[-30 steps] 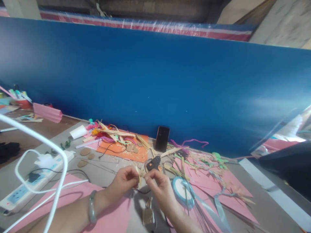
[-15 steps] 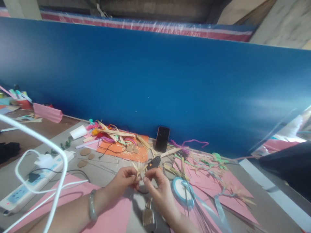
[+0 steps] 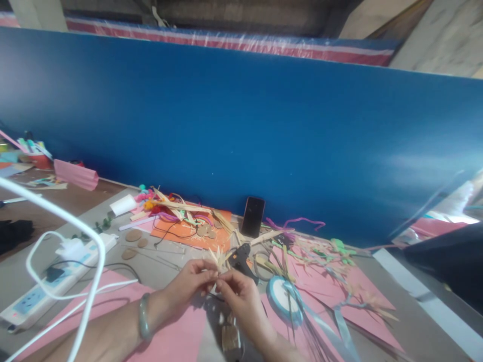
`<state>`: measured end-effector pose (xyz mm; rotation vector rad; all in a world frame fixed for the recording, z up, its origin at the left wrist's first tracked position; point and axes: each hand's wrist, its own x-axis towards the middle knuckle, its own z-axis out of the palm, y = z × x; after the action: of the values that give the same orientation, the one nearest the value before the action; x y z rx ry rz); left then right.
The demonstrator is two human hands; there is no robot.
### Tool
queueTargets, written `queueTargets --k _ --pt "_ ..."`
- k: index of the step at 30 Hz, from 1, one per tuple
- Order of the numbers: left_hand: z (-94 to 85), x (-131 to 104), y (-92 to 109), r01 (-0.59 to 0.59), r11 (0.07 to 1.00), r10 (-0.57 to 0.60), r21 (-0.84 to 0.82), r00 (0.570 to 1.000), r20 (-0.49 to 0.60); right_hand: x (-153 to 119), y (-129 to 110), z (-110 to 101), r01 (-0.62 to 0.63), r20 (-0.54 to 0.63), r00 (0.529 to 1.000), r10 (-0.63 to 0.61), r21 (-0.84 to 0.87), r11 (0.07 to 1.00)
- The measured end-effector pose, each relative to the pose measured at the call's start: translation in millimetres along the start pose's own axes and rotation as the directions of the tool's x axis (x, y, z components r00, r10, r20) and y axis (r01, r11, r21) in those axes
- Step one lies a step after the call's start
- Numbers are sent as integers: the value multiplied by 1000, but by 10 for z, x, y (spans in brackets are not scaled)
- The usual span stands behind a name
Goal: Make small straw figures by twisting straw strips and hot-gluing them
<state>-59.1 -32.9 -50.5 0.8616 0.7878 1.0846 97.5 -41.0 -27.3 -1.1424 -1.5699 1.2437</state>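
A small bundle of pale, pointed straw-like strips [image 3: 219, 257] sticks up from between my fingertips at the middle of the table. My left hand [image 3: 194, 277], with a pale bangle [image 3: 144, 317] on its wrist, pinches the bundle's base from the left. Close against it, my right hand [image 3: 239, 294] has its thumb and fingers pressed together at the same base. The lower end of the bundle is hidden by my fingers. Just behind my right hand lies a black glue gun [image 3: 241, 256]. Below the hands is a small brown object [image 3: 231, 338].
A phone [image 3: 253, 216] leans against the blue partition [image 3: 241, 120]. To the left are a power strip [image 3: 30, 301], a looping white cable [image 3: 98, 251] and orange paper [image 3: 169, 231] under craft scraps. A blue ribbon roll [image 3: 285, 300] and pink paper [image 3: 368, 286] lie right.
My right hand has moved slightly left and down, its fingers closing in against my left hand's fingertips. More of the glue gun shows behind it.
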Motion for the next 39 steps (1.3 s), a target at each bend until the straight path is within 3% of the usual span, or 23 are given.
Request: queueTargets --k 5,13,21,26,30,39 --pt "-42 35 -21 -42 997 42 69 999 -3 1 0 -19 28 -71 997 -33 -65 997" --pt "-23 32 -23 -30 999 30 21 1000 -7 -23 -46 -5 -1 -19 1000 -1 -87 996" --pt "-64 91 -62 -61 998 61 10 997 46 -20 15 10 0 16 1000 1 -30 1000" --pt "-66 52 -49 -23 998 20 51 998 66 -1 28 -1 25 -29 999 -25 17 1000" --pt "-62 23 -44 16 997 -18 76 999 35 21 33 -46 47 -139 989 -55 -60 997" --pt "-102 118 -55 -106 991 117 85 984 -137 31 73 -88 104 -207 968 -144 -192 976"
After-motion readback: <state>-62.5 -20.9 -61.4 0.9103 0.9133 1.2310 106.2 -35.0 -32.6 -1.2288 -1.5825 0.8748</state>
